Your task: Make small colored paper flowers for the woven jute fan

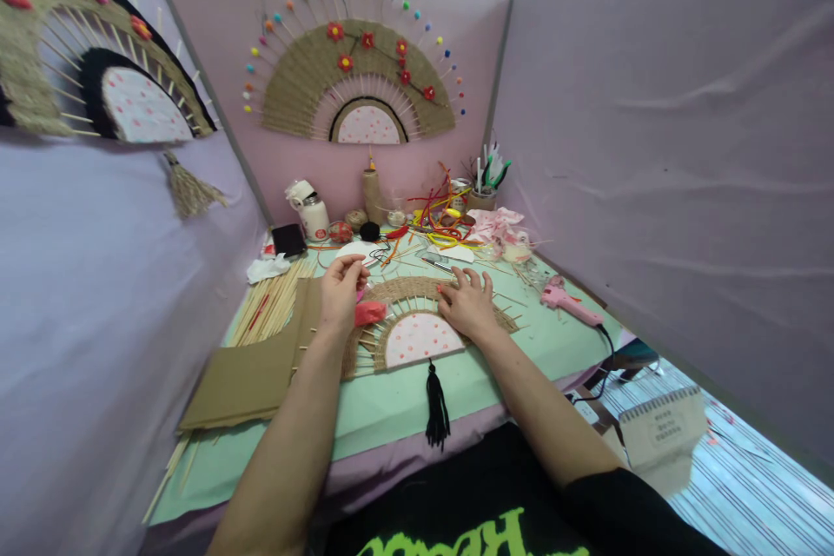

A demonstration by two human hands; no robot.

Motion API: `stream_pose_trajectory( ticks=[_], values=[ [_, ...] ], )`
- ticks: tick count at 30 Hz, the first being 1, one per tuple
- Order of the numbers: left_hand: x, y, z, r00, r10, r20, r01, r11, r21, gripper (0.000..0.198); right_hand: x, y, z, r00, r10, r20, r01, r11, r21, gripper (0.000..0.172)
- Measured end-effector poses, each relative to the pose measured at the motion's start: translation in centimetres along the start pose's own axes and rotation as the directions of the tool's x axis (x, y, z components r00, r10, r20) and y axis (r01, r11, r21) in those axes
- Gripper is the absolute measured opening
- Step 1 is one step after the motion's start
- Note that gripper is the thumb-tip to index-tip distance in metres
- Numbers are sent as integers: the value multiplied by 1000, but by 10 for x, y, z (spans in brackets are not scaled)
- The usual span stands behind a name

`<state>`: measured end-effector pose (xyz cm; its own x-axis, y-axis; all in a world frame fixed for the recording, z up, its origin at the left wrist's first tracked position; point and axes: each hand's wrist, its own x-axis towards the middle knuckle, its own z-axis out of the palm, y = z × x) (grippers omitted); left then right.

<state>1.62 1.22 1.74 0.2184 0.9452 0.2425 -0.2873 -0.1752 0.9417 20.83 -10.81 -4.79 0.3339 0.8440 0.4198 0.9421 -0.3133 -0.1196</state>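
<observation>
A half-round fan of woven jute and thin sticks lies on the table, its inner half-circle white with pink spots. From its lower edge a black tassel hangs toward me. My right hand rests on the fan's right side, fingers spread; a small reddish spot shows by its fingertips. Over the fan's left part, my left hand is raised with thumb and fingers pinched together. Whatever it holds is too small to make out. Just below that hand lies a red packet in clear plastic.
Brown cardboard and a bundle of sticks lie to the left. A pink glue gun with a cord is at the right. Behind are a white bottle, yarn balls and coloured pipe cleaners. A finished fan hangs on the back partition.
</observation>
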Motion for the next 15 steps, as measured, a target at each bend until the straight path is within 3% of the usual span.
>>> stream_pose_trajectory(
  ticks=[4,7,9,11,15],
  values=[
    [1,-3,-1,1000,0,16,-1,1000,15,23,0,0,0,999,5,-43,-3,999,38,28],
    [2,-3,-2,999,-32,34,30,998,47,26,3,2,-3,968,103,-228,-71,987,144,31],
    [1,-1,-4,996,-45,78,34,991,132,26,7,5,-10,894,226,-388,-123,954,274,31],
    [1,2,-10,989,-28,147,-16,955,295,27,14,9,-20,789,354,-502,-119,889,441,28],
    [3,6,-25,958,22,286,-203,757,621,26,32,4,-47,595,532,-602,43,727,685,24]
  ],
)
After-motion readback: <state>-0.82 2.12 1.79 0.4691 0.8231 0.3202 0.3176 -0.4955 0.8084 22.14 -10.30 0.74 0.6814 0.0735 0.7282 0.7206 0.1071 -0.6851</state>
